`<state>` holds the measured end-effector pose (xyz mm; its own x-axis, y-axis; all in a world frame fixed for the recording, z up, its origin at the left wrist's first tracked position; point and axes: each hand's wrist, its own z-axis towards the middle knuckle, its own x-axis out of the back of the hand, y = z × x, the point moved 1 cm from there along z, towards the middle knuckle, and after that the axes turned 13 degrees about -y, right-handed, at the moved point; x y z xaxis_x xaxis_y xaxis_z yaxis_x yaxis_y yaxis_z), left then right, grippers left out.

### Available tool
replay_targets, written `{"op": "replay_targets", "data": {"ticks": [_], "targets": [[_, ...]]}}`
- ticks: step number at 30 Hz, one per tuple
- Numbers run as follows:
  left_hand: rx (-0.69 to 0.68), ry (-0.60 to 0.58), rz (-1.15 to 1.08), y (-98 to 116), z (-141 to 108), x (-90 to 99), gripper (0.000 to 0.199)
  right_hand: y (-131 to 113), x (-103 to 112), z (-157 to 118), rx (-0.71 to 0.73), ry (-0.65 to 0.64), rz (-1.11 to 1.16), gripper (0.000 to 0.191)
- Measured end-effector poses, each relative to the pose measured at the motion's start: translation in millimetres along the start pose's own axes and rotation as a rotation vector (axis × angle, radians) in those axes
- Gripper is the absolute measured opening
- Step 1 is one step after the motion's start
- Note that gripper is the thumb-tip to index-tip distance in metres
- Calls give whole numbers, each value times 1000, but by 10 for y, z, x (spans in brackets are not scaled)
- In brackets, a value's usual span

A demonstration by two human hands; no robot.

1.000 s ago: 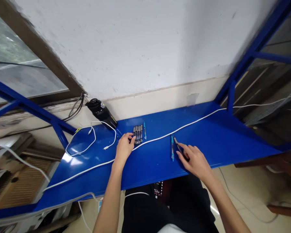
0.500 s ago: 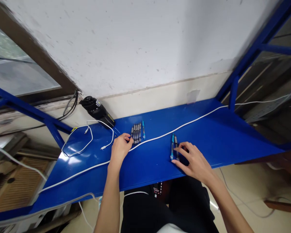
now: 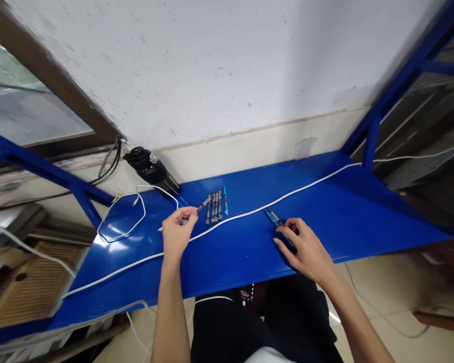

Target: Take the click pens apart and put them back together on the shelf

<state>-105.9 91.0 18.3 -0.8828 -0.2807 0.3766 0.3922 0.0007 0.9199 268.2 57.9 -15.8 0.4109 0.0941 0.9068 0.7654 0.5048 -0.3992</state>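
Note:
My left hand (image 3: 178, 229) pinches a dark pen with a grey grip (image 3: 204, 203), tilted beside the row on the blue shelf. In that row lie several dark pens (image 3: 214, 205), roughly parallel, with a light blue pen (image 3: 226, 200) at their right end. My right hand (image 3: 303, 248) is closed round a blue pen (image 3: 273, 217) whose end points up and left; a dark pen appears to lie against it, partly hidden by the fingers.
A white cable (image 3: 295, 191) runs across the blue shelf (image 3: 227, 262), between the row and my body. At the back left, a black bottle (image 3: 151, 171) leans near the wall. A looped white charging cable (image 3: 123, 237) lies left of my left hand.
My left hand has drawn one dark pen from the left end of the row, moving left. The pens at my right hand have turned from nearly upright in view to slanting, gathered under the fingers.

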Motion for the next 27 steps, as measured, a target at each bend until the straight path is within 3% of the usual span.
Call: {"op": "replay_targets", "data": {"ticks": [5, 8, 14, 23, 27], "targets": [[-132, -71, -766, 302, -422, -153, 17, 24, -18, 6, -7, 70, 27, 22], [-78, -137, -952, 453, -650, -349, 16, 40, -23, 3, -11, 83, 38, 22], [32, -197, -1041, 487, -780, -591, 21, 48, -37, -14, -4, 74, -5, 23], [125, -187, -1030, 208, -811, -745, 21, 54, -56, -31, -17, 99, -59, 32], [128, -189, -976, 140, -853, -803, 21, -115, -38, 9, -32, 161, 34, 38]]}}
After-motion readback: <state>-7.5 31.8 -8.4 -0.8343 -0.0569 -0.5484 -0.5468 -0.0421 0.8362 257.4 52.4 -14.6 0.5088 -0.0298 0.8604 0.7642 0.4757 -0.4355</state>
